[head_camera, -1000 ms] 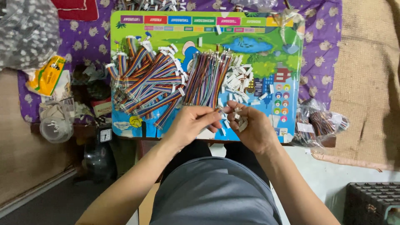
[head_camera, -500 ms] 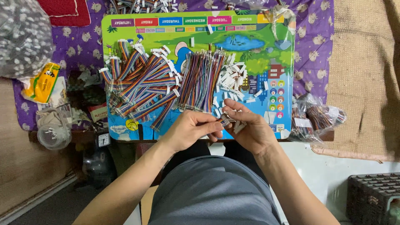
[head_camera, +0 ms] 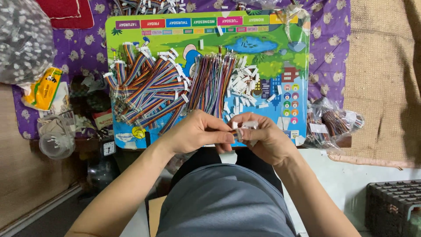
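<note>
Both hands met at the board's [head_camera: 131, 26] six o'clock edge: the left hand [head_camera: 197, 131] and right hand [head_camera: 263, 138] pinched a multicoloured wire piece [head_camera: 238, 134] with its white connector [head_camera: 250, 125] (apparently mid-fitting); seating it called for fine alignment.

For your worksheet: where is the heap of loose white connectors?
Head view: the white connectors lie on the colourful board, right of the straight wire bundle.

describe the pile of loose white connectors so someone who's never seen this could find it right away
Start at the colourful picture board lying on the purple cloth. Right of its centre, beside the straight bundle of multicoloured wires, lies the pile of small white connectors. Unlike the finished rainbow ribbon cables heaped to the left, these are bare white pieces with no wires attached.
</note>
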